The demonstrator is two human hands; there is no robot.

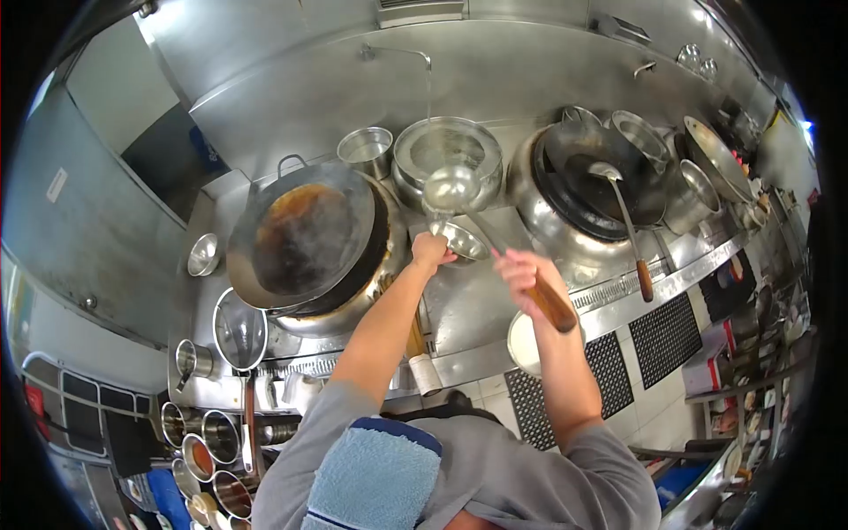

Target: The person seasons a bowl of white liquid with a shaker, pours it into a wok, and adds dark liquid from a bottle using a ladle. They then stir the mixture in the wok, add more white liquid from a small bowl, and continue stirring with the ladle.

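My right hand [530, 278] is closed around the wooden handle of a ladle [451, 187]. The ladle's round metal bowl is over the front of a large steel pot [405, 181], with what looks like water running off it. Just below, my left hand [430, 251] is closed at the near-left rim of a small metal bowl [468, 241]; its fingertips are partly hidden. Left of that hand, a wok [243, 256] of dark, steaming liquid sits tilted on a burner. Water falls from a tap [427, 64] into the large pot.
A second wok [579, 150] with another ladle [632, 221] resting in it stands at right. A smaller pot [366, 152] is behind. A wire strainer [240, 329] lies front left, near several containers. A white tub [525, 343] sits under my right forearm.
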